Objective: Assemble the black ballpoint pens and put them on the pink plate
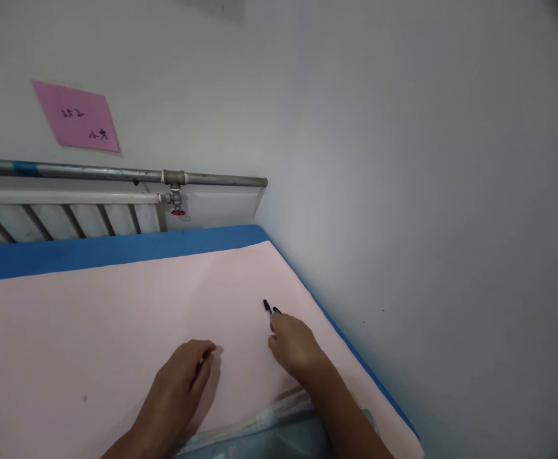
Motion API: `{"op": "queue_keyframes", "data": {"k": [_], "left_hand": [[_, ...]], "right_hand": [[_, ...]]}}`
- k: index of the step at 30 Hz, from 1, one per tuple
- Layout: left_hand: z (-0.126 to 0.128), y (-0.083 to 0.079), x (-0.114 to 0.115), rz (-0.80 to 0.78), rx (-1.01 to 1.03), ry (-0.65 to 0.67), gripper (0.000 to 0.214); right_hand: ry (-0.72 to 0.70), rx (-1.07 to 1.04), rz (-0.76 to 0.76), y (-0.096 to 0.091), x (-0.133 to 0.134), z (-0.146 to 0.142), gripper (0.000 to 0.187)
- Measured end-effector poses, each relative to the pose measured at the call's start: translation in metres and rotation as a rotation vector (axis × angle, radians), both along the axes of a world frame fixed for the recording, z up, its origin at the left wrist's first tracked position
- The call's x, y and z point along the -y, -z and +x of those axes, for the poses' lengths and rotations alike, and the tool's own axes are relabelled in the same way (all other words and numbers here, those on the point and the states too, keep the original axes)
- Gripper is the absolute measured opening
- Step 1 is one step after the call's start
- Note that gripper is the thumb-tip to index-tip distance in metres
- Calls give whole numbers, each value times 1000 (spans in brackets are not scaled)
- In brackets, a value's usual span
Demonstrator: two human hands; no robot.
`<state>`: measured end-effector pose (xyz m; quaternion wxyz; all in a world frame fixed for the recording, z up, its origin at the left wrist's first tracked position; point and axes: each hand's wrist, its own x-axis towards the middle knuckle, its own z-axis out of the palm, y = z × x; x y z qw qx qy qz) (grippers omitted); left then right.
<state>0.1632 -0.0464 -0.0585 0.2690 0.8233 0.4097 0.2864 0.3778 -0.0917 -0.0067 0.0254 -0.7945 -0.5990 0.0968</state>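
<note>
My right hand [292, 343] is closed at the right part of the pink-covered table [116, 325], its fingers pinched around a black pen [266, 305]. The pen's dark end sticks out beyond the fingertips. A second small black piece shows close beside it, and I cannot tell whether it belongs to the same pen. To the left, my left hand [179, 381] lies on the pink cover with loosely bent fingers, a gap between thumb and forefinger, and nothing in it. A translucent bluish plastic container or bag [269, 435] sits below and between my forearms, partly hidden by the right one.
A blue border [116, 250] edges the table along the back and right. A plain wall [403, 223] rises at the right. Behind run a metal pipe [78, 172] with a red-handled valve [178, 212] and a white radiator [69, 197]. A pink note [78, 118] hangs above.
</note>
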Motion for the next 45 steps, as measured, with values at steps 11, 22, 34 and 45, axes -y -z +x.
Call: {"op": "queue_keyframes", "data": {"k": [11,22,34,45], "left_hand": [[12,-22,4,-809,429,-109,43],[15,-24,5,-932,579,-178,38],[19,-33,12,-776,444,-10,34],[10,-26,18,-336,169,202,29]], "right_hand": [[-251,-451,222,-1,7,-47,18],[-77,133,224,18,5,-10,19],[-28,13,63,15,-9,-8,21],[110,-1668,479,-7,-8,-33,4]]}}
